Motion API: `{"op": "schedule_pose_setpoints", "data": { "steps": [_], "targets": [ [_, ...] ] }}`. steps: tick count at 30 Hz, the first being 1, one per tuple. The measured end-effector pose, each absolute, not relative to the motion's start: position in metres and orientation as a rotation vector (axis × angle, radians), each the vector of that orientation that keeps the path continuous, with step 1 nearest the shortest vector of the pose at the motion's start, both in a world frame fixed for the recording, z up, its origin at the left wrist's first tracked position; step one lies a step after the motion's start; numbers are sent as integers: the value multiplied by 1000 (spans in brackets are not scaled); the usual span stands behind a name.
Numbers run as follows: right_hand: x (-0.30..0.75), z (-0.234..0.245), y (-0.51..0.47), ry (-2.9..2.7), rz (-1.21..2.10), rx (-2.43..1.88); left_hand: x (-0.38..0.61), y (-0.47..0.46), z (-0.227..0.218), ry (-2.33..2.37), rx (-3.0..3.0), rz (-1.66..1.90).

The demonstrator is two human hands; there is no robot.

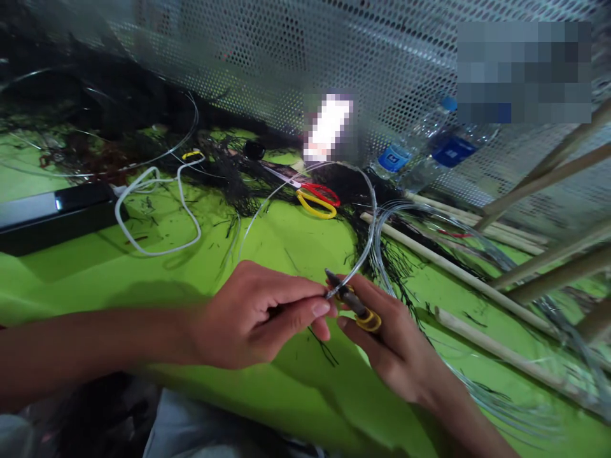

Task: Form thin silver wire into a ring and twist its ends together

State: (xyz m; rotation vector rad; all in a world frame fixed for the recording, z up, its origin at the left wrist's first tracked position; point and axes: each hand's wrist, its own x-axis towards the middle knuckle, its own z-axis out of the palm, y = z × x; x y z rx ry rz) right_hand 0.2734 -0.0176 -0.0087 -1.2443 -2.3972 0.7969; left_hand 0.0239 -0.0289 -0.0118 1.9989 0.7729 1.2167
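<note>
My left hand (pixel 267 318) pinches the end of a clear wire (pixel 371 219) between thumb and forefinger. From there the wire curves up and over in a wide loop above the green tabletop (pixel 200 280). In my right hand (pixel 396 334) is a pair of pliers (pixel 351 299) with dark jaws and yellow on the handle. The pliers' jaws lie right beside the pinched wire end; whether they grip it I cannot tell. Part of the handles is hidden by my right fingers.
Red-and-yellow scissors (pixel 319 200) lie beyond my hands among black fibres (pixel 224 175). A white cable (pixel 160 253) and a black box (pixel 57 213) are at left. Wooden sticks (pixel 449 267), coiled wire (pixel 379 248) and water bottles (pixel 394 156) stand or lie right, before a perforated metal panel (pixel 267 70).
</note>
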Motion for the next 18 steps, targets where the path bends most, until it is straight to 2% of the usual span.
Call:
{"op": "schedule_pose_setpoints", "data": {
  "steps": [10, 18],
  "targets": [
    [262, -8, -16, -2399, 855, -1196, 26, -30, -6, 640, 1727, 1121],
    [258, -8, -15, -2408, 817, -1237, 26, -29, -10, 652, 1857, 1152]
  ]
}}
